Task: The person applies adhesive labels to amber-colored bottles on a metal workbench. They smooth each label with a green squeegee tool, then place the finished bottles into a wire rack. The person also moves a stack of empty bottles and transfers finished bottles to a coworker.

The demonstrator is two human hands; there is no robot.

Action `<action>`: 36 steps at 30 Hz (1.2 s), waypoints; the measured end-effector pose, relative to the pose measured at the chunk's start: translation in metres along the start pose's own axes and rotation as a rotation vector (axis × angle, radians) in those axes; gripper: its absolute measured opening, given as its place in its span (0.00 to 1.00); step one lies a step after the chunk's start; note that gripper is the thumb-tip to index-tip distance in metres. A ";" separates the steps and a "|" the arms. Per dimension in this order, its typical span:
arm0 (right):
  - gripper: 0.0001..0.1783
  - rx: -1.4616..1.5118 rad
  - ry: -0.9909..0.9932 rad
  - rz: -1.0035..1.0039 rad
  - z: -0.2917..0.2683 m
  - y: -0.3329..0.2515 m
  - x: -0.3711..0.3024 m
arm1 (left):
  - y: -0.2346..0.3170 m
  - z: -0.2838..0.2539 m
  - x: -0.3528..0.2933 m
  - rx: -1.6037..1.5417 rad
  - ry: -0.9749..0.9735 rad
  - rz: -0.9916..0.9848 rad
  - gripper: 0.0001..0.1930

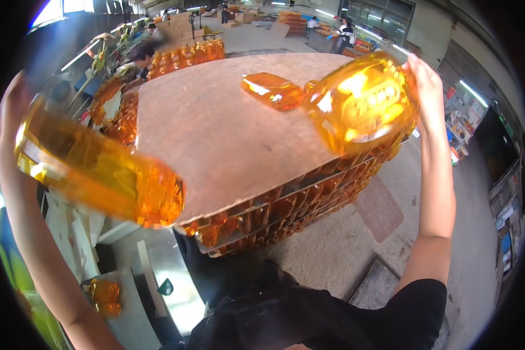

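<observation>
My left hand [14,108], raised at the left rim, is closed round one end of a clear amber bottle [99,166]. That bottle slants down to the right, blurred, its lower end over the near left corner of the brown board [216,122]. My right hand [424,84] grips a large, shiny amber bottle [364,105] from its right side, above the board's right edge. Some of that hand's fingers are hidden behind the bottle. Beside it, a smaller-looking amber bottle [271,90] shows over the board, its right end partly covered; whether it rests there I cannot tell.
Under the board stand layers of amber bottles [274,219] with thin sheets between. More bottles [186,58] and a co-worker [141,55] are at the far left. A grey surface at lower left bears amber pieces [105,297]. A brown sheet [379,210] lies on the floor at right.
</observation>
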State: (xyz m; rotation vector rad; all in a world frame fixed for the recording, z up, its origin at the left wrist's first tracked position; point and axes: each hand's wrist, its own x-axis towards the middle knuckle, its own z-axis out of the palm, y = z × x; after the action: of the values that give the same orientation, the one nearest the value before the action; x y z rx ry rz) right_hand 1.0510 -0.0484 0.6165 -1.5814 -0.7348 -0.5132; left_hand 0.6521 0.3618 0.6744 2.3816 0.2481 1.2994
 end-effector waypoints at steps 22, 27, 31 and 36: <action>0.18 0.229 0.137 1.023 -0.053 0.462 0.228 | -0.108 0.354 0.143 0.300 -0.737 -0.785 0.25; 0.23 -0.201 -0.201 1.102 -0.083 0.442 0.230 | -0.144 0.377 0.132 0.472 -0.720 -0.461 0.32; 0.20 -0.328 -0.173 0.911 -0.077 0.440 0.230 | -0.144 0.372 0.105 0.586 -0.674 -0.385 0.38; 0.18 -0.278 -0.075 0.387 -0.069 0.385 0.207 | -0.115 0.283 0.076 0.282 -0.494 -0.525 0.23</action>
State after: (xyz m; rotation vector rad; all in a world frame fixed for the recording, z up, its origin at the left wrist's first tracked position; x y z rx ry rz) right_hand 1.4755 -0.0980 0.5009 -1.9554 -0.4059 -0.2788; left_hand 0.9354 0.4149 0.5466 2.5233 0.8754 0.4459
